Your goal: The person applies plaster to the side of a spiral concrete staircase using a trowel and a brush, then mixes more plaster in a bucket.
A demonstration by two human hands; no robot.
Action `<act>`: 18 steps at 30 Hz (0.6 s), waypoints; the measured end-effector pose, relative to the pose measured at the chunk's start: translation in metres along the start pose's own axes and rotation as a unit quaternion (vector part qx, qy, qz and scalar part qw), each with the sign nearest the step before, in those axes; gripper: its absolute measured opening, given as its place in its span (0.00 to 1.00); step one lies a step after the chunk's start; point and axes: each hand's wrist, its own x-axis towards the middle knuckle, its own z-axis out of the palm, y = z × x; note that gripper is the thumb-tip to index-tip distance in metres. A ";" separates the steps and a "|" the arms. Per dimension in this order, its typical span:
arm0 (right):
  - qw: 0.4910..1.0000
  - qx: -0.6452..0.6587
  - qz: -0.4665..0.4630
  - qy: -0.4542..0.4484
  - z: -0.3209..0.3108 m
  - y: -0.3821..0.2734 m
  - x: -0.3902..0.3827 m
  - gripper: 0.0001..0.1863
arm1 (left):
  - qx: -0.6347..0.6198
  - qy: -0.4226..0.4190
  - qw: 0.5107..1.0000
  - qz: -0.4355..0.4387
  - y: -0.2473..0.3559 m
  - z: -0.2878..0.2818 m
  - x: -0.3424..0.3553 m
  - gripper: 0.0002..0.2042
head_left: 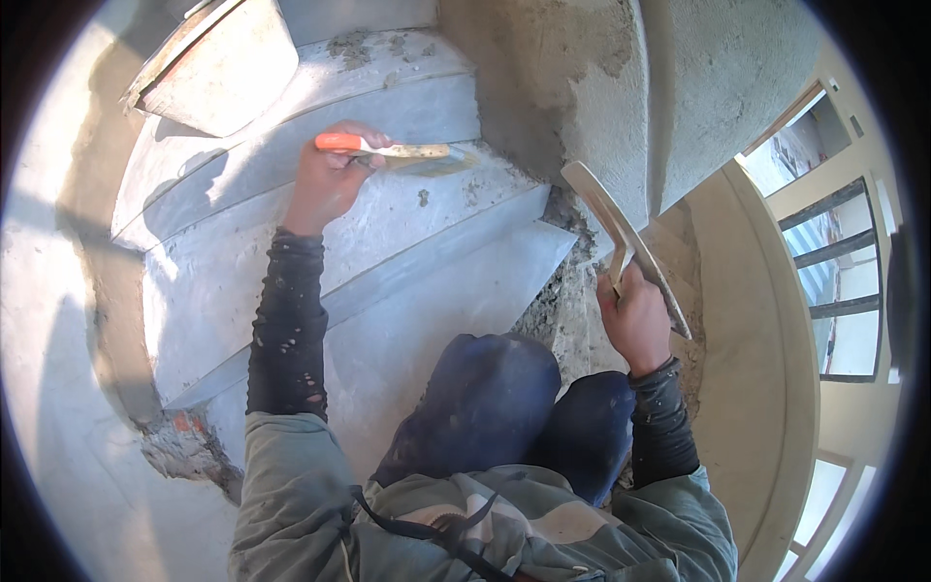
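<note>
My left hand is closed around the orange handle of a paintbrush. The brush's bristles point right, over a pale stair step close to the wall; whether they touch it I cannot tell. On the right, my right hand grips a plastering trowel by its handle. Its long, narrow-looking blade stands tilted beside the rough plastered wall, its upper end near the wall's lower edge. My bent knees show between the two arms.
A mortar-stained bucket sits on an upper step at the far left. Broken mortar fills the gap between the step ends and the wall. A curved pale ledge runs down the right, with windows beyond it. Rough rubble lies by the lower left step corner.
</note>
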 end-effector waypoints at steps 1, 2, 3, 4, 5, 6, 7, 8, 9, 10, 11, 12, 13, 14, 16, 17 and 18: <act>1.000 -0.005 0.006 -0.011 0.002 -0.004 -0.003 0.16 | 0.027 -0.033 0.999 -0.008 -0.005 0.007 0.011 0.06; 0.999 -0.042 -0.012 -0.019 0.005 -0.011 -0.003 0.16 | 0.049 -0.044 0.998 -0.017 -0.009 0.012 0.023 0.06; 0.998 -0.045 -0.017 -0.027 0.011 -0.016 -0.001 0.16 | 0.072 -0.056 0.995 -0.027 -0.013 0.016 0.035 0.07; 0.998 -0.053 -0.019 -0.031 0.017 -0.018 0.006 0.16 | 0.090 -0.069 0.993 -0.032 -0.018 0.023 0.051 0.08; 0.997 -0.058 -0.021 -0.039 0.022 -0.021 0.011 0.16 | 0.093 -0.087 0.992 -0.019 -0.020 0.029 0.066 0.09; 0.994 -0.085 -0.020 -0.060 0.025 -0.026 0.018 0.15 | 0.097 -0.104 0.990 -0.007 -0.020 0.031 0.082 0.09; 0.993 -0.091 -0.019 -0.074 0.029 -0.029 0.026 0.15 | 0.101 -0.121 0.987 0.003 -0.017 0.034 0.095 0.10; 0.991 -0.099 -0.016 -0.088 0.033 -0.030 0.035 0.15 | 0.090 -0.149 0.984 0.025 -0.012 0.039 0.110 0.09; 0.989 -0.110 -0.017 -0.099 0.035 -0.033 0.043 0.15 | 0.079 -0.173 0.980 0.051 0.001 0.042 0.123 0.08; 0.989 -0.104 -0.022 -0.099 0.042 -0.035 0.052 0.15 | 0.071 -0.197 0.975 0.070 0.014 0.043 0.132 0.07; 0.990 -0.100 -0.026 -0.099 0.046 -0.037 0.061 0.15 | 0.117 -0.212 0.967 0.081 0.033 0.044 0.140 0.07; 0.990 -0.093 -0.031 -0.101 0.052 -0.041 0.067 0.16 | 0.165 -0.228 0.956 0.089 0.057 0.044 0.147 0.07; 0.990 -0.091 -0.034 -0.099 0.054 -0.042 0.074 0.16 | 0.207 -0.243 0.942 0.102 0.075 0.050 0.153 0.07; 0.989 -0.099 -0.028 -0.104 0.053 -0.049 0.083 0.16 | 0.194 -0.210 0.951 0.116 0.086 0.056 0.152 0.06; 0.990 -0.104 -0.016 -0.091 0.057 -0.059 0.098 0.16 | 0.100 -0.178 0.974 0.096 0.101 0.051 0.148 0.07; 0.991 -0.107 -0.010 -0.085 0.057 -0.064 0.103 0.16 | 0.052 -0.160 0.982 0.086 0.108 0.048 0.145 0.07; 0.993 -0.085 -0.007 -0.080 0.054 -0.076 0.106 0.16 | 0.057 -0.130 0.981 0.129 0.119 0.040 0.134 0.08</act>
